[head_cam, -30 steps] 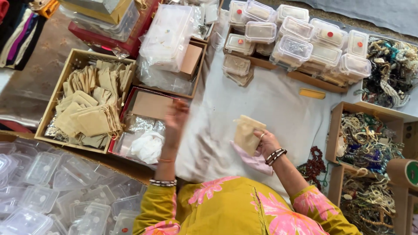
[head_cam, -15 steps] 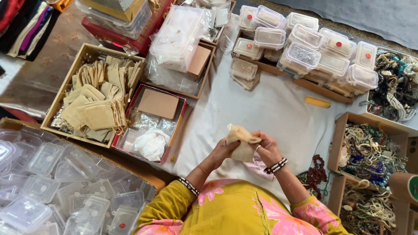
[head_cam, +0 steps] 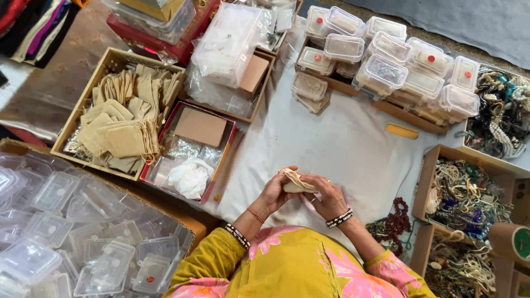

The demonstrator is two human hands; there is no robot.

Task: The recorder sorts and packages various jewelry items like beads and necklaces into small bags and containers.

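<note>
Far to the left of the fingers, clear plastic boxes are heaped in a carton whose left and lower parts run out of frame, so the full pile cannot be seen. Beyond them, up and left of the fingers, an open wooden tray holds beige drawstring pouches, stacked so that the lower ones are hidden. Nearer, just left of the fingers, a red-rimmed box holds a brown card, crinkled clear film and a white wad too bunched to identify. At the centre, the left hand and right hand meet over the white cloth, both closed around a small beige pouch; the fingers curl and pinch it from either side, covering most of it, so whatever is inside cannot be seen. Above the fingers, lidded clear containers stand in rows, contents blurred. A yellow strip lies on the cloth up and right of the fingers. Right of the fingers, dark red beads sit by a cardboard box of tangled necklaces, individual strands hard to separate, and a tape roll is cut by the right edge.
</note>
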